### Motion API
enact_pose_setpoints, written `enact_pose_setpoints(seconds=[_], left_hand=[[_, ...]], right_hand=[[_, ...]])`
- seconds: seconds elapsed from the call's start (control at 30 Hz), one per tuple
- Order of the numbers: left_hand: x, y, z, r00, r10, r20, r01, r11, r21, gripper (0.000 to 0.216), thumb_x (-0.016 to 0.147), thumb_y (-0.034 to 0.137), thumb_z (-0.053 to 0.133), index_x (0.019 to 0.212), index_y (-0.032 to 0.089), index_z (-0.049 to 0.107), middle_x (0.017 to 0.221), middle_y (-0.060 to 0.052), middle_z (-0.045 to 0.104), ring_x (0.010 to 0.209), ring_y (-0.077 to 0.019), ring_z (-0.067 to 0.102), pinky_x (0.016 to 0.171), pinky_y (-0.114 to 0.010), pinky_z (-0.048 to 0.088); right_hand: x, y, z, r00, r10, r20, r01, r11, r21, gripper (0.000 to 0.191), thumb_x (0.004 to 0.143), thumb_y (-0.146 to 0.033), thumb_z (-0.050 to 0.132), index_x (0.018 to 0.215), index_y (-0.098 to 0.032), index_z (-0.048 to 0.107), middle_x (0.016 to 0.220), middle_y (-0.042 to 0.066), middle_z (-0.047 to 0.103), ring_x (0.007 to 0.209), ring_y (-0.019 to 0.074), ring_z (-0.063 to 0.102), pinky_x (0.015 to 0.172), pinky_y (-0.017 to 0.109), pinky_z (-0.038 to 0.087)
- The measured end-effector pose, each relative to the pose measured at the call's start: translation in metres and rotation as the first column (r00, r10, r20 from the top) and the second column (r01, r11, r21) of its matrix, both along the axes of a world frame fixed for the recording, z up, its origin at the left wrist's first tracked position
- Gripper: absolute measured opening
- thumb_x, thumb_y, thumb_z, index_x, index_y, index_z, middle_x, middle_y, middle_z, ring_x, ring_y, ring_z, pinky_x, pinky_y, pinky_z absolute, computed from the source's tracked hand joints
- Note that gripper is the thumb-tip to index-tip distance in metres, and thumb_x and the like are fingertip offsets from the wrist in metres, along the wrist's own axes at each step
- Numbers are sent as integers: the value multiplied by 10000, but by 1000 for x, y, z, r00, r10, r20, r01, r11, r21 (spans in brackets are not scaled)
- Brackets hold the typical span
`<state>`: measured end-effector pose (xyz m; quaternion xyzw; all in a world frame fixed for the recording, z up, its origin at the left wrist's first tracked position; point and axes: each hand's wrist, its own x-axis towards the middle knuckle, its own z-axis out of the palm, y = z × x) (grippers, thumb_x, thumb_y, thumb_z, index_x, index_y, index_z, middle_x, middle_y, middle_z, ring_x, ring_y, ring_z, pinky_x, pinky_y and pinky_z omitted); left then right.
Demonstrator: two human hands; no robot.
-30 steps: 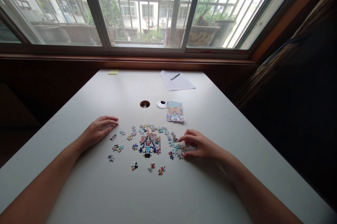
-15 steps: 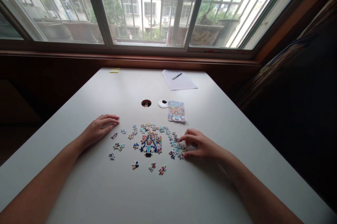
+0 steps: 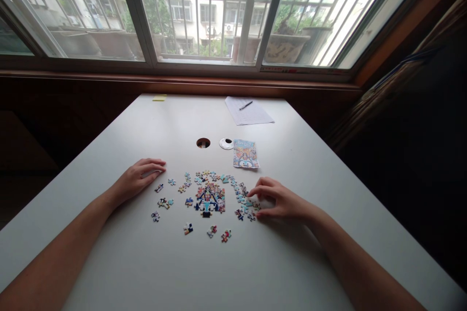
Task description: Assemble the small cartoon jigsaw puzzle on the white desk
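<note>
— Where to find the partly joined puzzle block (image 3: pixel 210 200)?
— Between the hands, flat on the white table (image 3: pixel 204 272): to the right of the left hand (image 3: pixel 140 175), to the left of the right hand (image 3: pixel 276 199).
— With what long axis?
— Hard to tell; close to square from this slant.
— And the loose pieces (image 3: pixel 241 199)?
— Strung in a curve along the block's far side, then bending down its right side, roughly far to near.
— Nearer to which hand?
— To the right one, clearly. Poised with fingertips at the outer edge of that right-side stretch, so separated from the block by loose pieces. Impossible to confirm contact.
— Gripping anything?
— Not visibly. On the right, curved fingers with the thumb parted from them; on the left, relaxed, extended fingers, resting palm down with nothing held.
— Anything close to the left hand?
— Just a few stray pieces (image 3: pixel 165 203), scattered to its right and on the near side.
</note>
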<state>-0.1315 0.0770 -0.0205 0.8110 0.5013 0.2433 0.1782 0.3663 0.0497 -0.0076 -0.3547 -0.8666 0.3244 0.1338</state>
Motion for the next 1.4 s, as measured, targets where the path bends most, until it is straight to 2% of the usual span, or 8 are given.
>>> enact_pose_setpoints(seconds=[0.27, 0.57, 1.0, 1.4], left_hand=[[-1, 0, -1, 1000, -6, -8, 6, 1000, 4, 409, 968, 582, 521, 1131, 288, 755, 1352, -58, 651, 1254, -269, 591, 1112, -442, 490], [-2, 1, -2, 1000, -24, -19, 24, 1000, 8, 362, 981, 536, 523, 1132, 294, 746, 1364, -47, 638, 1281, -260, 566, 1130, -442, 464], [-1, 0, -1, 1000, -21, -14, 21, 1000, 9, 373, 976, 549, 532, 1125, 286, 750, 1355, -45, 645, 1267, -261, 576, 1124, -430, 469], [-3, 1, -3, 1000, -30, -4, 30, 1000, 2, 329, 980, 506, 543, 1126, 287, 741, 1359, -43, 635, 1280, -261, 562, 1122, -441, 471]], right_hand=[[3, -7, 3, 1000, -11, -22, 11, 999, -43, 434, 836, -483, 785, 1219, -305, 687, 1099, 60, 554, 987, 217, 541, 904, 380, 496], [2, -11, 1, 999, 14, -42, -14, 1000, -7, 301, 869, -441, 758, 1137, -304, 751, 1002, 58, 566, 899, 204, 557, 833, 364, 502], [0, -12, -1, 999, 45, 10, -45, 999, 22, 240, 879, -459, 751, 1087, -345, 783, 944, 48, 568, 925, 223, 551, 901, 406, 454], [-1, -13, -2, 999, 47, -8, -47, 998, 38, 187, 883, -418, 761, 1037, -318, 796, 926, 41, 586, 908, 202, 549, 875, 357, 438]])
